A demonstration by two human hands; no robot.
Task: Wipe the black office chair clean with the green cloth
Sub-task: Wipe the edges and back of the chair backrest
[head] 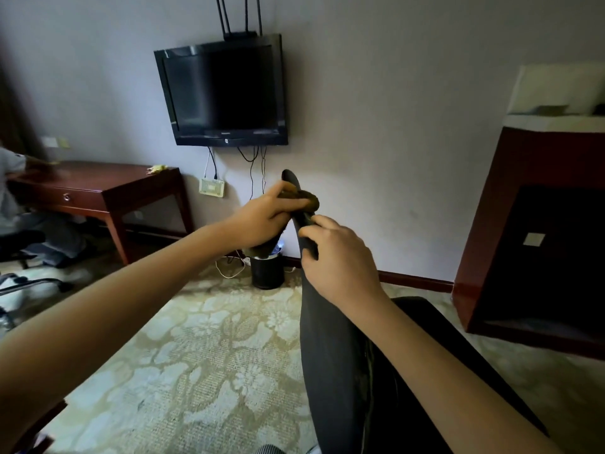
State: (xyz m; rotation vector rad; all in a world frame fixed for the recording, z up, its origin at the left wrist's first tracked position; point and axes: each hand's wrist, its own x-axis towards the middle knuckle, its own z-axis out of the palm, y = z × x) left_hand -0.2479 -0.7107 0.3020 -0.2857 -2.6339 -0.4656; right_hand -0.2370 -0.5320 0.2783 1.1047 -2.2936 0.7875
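The black office chair (330, 348) stands in front of me, its backrest seen edge-on and rising to a narrow top near the middle of the view. My left hand (262, 221) grips the green cloth (306, 199), a dark olive wad, and presses it against the upper left side of the backrest. A corner of the cloth hangs below that hand. My right hand (334, 257) grips the backrest's right edge just below the cloth, fingers curled round it. The chair's seat lies lower right, partly hidden by my right forearm.
A black waste bin (266, 271) stands on the patterned carpet behind the chair, with cables at the wall. A wall television (222, 93) hangs above. A red-brown desk (98, 191) is at left, where another person sits. A dark cabinet (540, 240) stands at right.
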